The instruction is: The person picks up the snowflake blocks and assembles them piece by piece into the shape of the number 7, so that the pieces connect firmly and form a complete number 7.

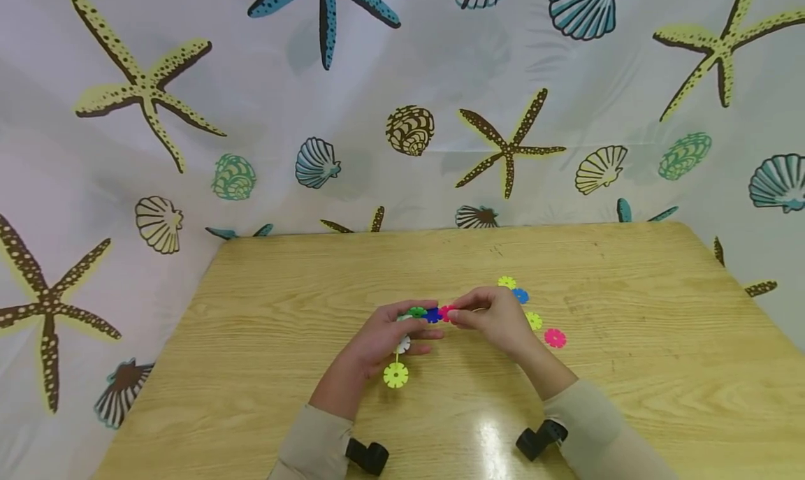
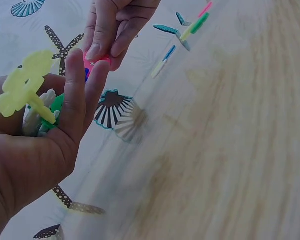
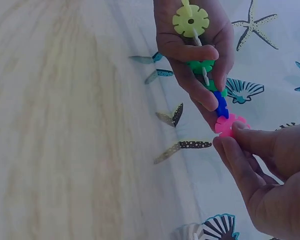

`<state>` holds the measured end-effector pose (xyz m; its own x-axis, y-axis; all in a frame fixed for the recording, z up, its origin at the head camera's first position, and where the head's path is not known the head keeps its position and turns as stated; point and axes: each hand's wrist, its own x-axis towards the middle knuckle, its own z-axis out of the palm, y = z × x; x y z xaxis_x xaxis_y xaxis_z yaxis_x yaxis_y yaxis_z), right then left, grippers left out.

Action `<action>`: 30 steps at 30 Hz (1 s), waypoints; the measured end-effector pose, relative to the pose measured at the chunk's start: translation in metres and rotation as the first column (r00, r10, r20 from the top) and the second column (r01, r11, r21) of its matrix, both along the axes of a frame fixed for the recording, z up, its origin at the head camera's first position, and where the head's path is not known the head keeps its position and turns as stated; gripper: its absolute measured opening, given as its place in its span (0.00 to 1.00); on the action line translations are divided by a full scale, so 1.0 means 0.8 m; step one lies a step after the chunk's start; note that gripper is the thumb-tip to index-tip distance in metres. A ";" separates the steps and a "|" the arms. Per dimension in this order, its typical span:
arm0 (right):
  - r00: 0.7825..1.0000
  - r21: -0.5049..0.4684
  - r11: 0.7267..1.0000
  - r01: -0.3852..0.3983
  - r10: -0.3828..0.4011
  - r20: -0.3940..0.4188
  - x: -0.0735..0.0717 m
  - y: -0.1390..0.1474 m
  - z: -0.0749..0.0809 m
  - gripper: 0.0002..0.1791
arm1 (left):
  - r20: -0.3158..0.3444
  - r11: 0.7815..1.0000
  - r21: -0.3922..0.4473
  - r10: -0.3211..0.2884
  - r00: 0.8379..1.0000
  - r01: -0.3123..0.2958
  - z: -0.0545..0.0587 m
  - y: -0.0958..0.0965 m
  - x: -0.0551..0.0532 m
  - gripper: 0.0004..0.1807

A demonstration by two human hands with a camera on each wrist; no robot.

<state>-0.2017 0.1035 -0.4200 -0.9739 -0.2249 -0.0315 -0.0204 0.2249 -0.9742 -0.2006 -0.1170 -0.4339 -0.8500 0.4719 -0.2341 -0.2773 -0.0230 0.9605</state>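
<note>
A chain of notched plastic discs runs through my left hand (image 1: 376, 335), which holds it between thumb and fingers above the table. At its near end hangs a yellow disc (image 1: 395, 375), below a white disc (image 1: 404, 344). Toward the other end come a green disc (image 1: 416, 312) and a dark blue disc (image 1: 432, 316). My right hand (image 1: 501, 321) pinches a pink disc (image 3: 229, 125) by its edge with thumb and fingertips. In the right wrist view the pink disc meets the blue disc (image 3: 221, 105) edge to edge. Left-hand fingers partly hide the chain's middle.
Loose discs lie on the wooden table (image 1: 302, 277) beyond and beside my right hand: a yellow disc (image 1: 506, 282), a lighter blue disc (image 1: 520, 295), another yellow disc (image 1: 534, 320) and a pink disc (image 1: 555, 338). A cloth (image 1: 377, 68) printed with shells and starfish hangs behind the table.
</note>
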 end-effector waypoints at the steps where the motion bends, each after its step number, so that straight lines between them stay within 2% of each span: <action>1: 1.000 0.007 1.000 0.006 -0.006 -0.007 0.001 -0.002 0.000 0.08 | -0.005 1.000 0.000 -0.005 1.000 0.005 0.000 -0.001 0.000 0.22; 7: 0.999 0.014 0.999 0.038 -0.038 -0.033 0.003 -0.008 -0.003 0.05 | -0.011 1.000 0.000 -0.030 0.999 0.030 0.000 -0.003 0.000 0.21; 13: 0.999 -0.003 1.000 0.030 -0.030 -0.040 0.003 -0.009 -0.007 0.07 | -0.021 0.999 0.012 -0.041 0.999 0.042 0.000 -0.003 0.000 0.20; 17: 1.000 -0.025 1.000 0.009 -0.009 -0.016 0.000 -0.008 -0.005 0.09 | -0.020 1.000 0.022 -0.020 1.000 0.020 0.002 -0.005 0.001 0.20; 24: 0.999 0.056 0.997 -0.044 0.046 -0.023 -0.002 0.004 0.001 0.13 | -0.003 0.999 0.033 0.002 1.000 -0.002 0.000 -0.005 -0.001 0.20; 30: 0.994 0.062 0.992 -0.112 0.112 0.000 -0.005 0.020 0.008 0.18 | 0.025 0.999 0.039 0.002 1.000 -0.003 0.001 -0.006 -0.001 0.21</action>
